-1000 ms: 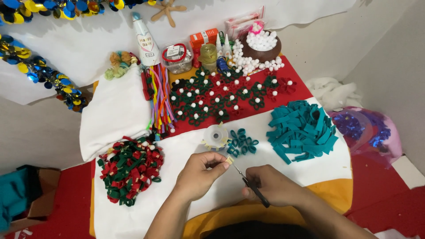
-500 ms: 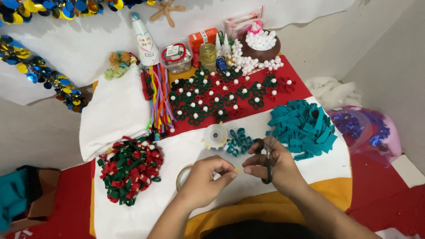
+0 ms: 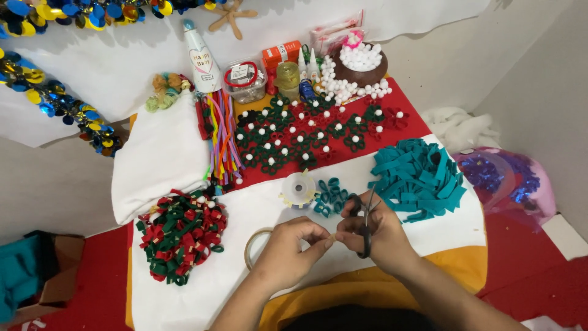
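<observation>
My left hand (image 3: 286,250) and my right hand (image 3: 378,234) meet over the white cloth (image 3: 263,208), fingertips pinching a tiny pale piece between them. Black-handled scissors (image 3: 362,222) hang from my right hand's fingers, blades pointing away from me. A ring of clear tape (image 3: 252,247) lies partly under my left hand. Just beyond my hands sit a small tape roll (image 3: 299,188) and a few teal felt loops (image 3: 331,196). A heap of teal felt strips (image 3: 419,178) lies to the right.
A pile of red and green felt loops (image 3: 182,234) sits at the left. Rows of green and red felt flowers with white pompoms (image 3: 306,135) cover the red cloth. Pipe cleaners (image 3: 219,144), jars, glue bottles and a bowl of white pompoms (image 3: 362,61) stand behind.
My right hand has turned the scissors from pointing down toward me to hanging on its fingers, and both hands have come together. The clear tape ring has come into view.
</observation>
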